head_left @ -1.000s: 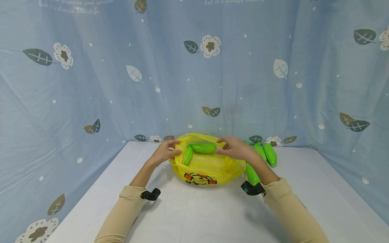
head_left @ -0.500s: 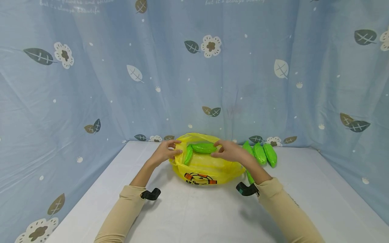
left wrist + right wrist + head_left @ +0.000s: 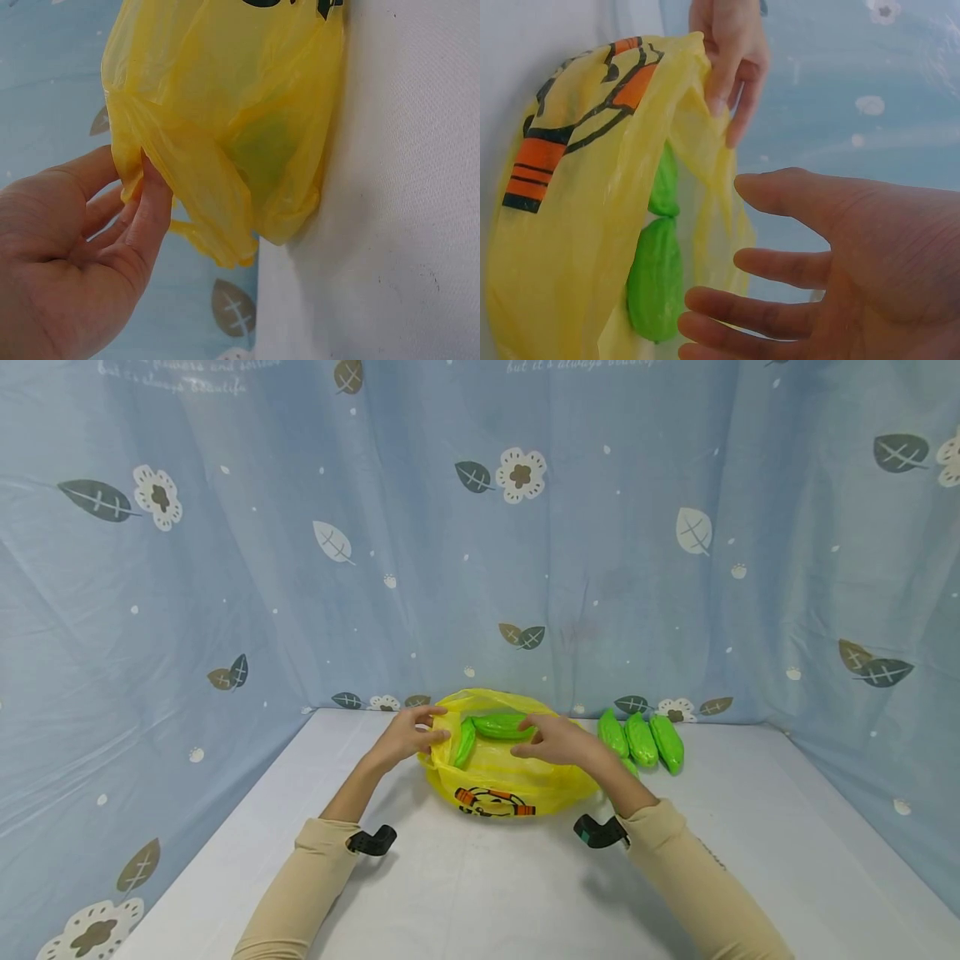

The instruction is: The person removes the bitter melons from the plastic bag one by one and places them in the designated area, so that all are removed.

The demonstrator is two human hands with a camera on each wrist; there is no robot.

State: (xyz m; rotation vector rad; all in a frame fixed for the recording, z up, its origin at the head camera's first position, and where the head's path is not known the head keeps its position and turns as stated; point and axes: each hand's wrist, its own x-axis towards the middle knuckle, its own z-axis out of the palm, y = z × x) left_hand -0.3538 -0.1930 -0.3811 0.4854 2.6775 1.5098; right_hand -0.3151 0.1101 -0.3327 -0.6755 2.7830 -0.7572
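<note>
Yellow plastic bag (image 3: 555, 792) sits open-mouthed just below the centre of the head view, two green pods (image 3: 501, 726) inside. Thumb and fingers of the left hand (image 3: 405, 737) pinch its left rim; over its right side hangs the right hand (image 3: 561, 740), fingers apart. Farther right, more pods (image 3: 641, 740) lie on a white table (image 3: 465, 893) before a blue curtain (image 3: 450, 552).

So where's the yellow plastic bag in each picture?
Head: the yellow plastic bag is below centre.
Left wrist: it's at the top, around the middle.
Right wrist: it covers roughly the left half.
Shared landmark: the left hand, holding its edge in all three.
</note>
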